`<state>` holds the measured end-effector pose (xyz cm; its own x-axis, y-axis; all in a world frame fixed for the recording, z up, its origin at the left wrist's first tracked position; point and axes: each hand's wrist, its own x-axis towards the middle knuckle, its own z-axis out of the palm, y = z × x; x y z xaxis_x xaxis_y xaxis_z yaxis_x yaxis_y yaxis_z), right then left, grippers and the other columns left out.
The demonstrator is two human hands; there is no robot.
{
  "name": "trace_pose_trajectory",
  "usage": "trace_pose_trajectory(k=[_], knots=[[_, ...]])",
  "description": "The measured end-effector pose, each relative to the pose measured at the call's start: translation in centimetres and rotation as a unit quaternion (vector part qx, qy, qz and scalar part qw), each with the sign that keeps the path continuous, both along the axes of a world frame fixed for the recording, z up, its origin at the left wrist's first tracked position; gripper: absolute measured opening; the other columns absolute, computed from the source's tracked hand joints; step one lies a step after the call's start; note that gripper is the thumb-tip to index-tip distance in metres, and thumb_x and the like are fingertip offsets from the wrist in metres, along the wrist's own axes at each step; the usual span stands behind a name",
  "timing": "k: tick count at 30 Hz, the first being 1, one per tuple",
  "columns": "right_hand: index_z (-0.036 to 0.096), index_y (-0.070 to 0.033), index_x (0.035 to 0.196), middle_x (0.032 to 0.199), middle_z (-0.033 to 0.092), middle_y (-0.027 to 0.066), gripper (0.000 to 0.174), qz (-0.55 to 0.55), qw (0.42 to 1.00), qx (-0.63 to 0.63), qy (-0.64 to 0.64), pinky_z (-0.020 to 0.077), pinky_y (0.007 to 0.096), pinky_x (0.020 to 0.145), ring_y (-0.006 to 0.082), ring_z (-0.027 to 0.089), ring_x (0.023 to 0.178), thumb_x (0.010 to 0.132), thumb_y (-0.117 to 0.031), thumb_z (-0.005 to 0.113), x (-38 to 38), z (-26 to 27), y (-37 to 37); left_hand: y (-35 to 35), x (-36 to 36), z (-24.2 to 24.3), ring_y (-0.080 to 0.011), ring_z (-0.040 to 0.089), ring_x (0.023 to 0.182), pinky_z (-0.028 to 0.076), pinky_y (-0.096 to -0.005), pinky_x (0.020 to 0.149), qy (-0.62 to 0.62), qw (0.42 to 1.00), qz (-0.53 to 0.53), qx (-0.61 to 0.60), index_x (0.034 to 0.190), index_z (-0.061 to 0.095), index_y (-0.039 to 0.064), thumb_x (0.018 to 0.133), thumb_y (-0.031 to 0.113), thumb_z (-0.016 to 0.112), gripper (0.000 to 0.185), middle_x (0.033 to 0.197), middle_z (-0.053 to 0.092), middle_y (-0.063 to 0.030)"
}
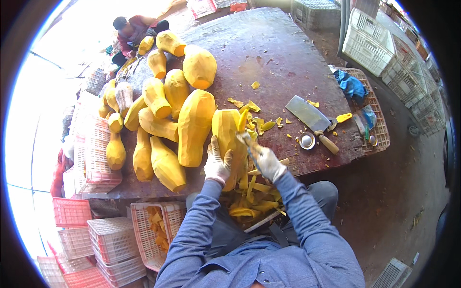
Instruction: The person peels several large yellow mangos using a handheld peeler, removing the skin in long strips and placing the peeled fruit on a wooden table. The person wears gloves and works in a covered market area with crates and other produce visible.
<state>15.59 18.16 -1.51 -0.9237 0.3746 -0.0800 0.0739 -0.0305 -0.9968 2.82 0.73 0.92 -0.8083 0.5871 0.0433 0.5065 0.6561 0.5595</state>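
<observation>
A large yellow squash (226, 124) lies in front of me at the table's near edge, its cut end facing away. My left hand (218, 163), in a pale work glove, holds its near part with thumb and fingers spread. In my gloved right hand (267, 162) is a peeler (245, 139), partly hidden and blurred, against the squash's right side. A curl of peel (243, 120) rises beside the peeler head. Several pared squashes, among them a tall one (196, 127), crowd the table to the left. Peel strips (254, 203) are heaped below, between my knees.
A cleaver (309, 113), a yellow-handled scraper (340, 119), a wooden-handled tool (327, 143) and a small round metal dish (307, 140) lie right on the table (259, 39). Plastic crates (117, 239) stand lower left. A person (135, 34) crouches at the far left.
</observation>
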Motion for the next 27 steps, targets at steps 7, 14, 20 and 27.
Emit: trace_pose_trajectory(k=[7,14,20,27], knots=[[0.051,-0.003,0.148,0.147,0.057,0.0147,0.044,0.031,0.999,-0.03,0.033,0.0365,0.0309,0.116,0.0185,0.05,0.138,0.104,-0.009,0.052,6.9,0.4,-3.3,0.1,-0.3,0.0,-0.0493,0.045,0.137,0.042,-0.0465,0.112,0.009,1.0,-0.016,-0.005,0.164,0.011,0.021,0.099,0.052,0.056,0.086,0.16,0.029,-0.0304],[0.054,-0.017,0.148,0.075,0.049,-0.0096,0.045,0.026,0.987,-0.148,-0.065,0.0354,0.0211,0.045,0.0025,0.041,0.054,0.107,-0.036,0.052,-5.9,7.7,6.2,0.1,-0.2,0.1,-0.0483,0.042,0.14,0.04,-0.0468,0.113,0.018,1.0,-0.018,-0.006,0.164,0.012,0.02,0.099,0.05,0.057,0.084,0.159,0.031,-0.0305],[0.053,-0.007,0.147,0.116,0.071,0.0061,0.042,0.004,0.995,0.083,0.057,0.0541,0.0281,0.086,0.0145,0.065,0.097,0.109,-0.024,0.049,-3.4,1.4,4.1,0.1,-0.4,-0.3,-0.0477,0.044,0.139,0.041,-0.0459,0.113,0.025,0.999,-0.026,-0.01,0.164,0.013,0.019,0.099,0.048,0.057,0.084,0.159,0.031,-0.029],[0.048,-0.004,0.15,0.14,0.057,0.0114,0.045,0.025,0.982,-0.185,-0.032,0.0383,0.0275,0.103,0.0159,0.051,0.123,0.106,-0.012,0.051,5.8,1.1,-1.8,-0.5,-1.2,-1.0,-0.0476,0.047,0.136,0.044,-0.0452,0.111,0.016,1.0,0.003,0.024,0.164,0.01,0.018,0.1,0.052,0.053,0.084,0.159,0.031,-0.0277]])
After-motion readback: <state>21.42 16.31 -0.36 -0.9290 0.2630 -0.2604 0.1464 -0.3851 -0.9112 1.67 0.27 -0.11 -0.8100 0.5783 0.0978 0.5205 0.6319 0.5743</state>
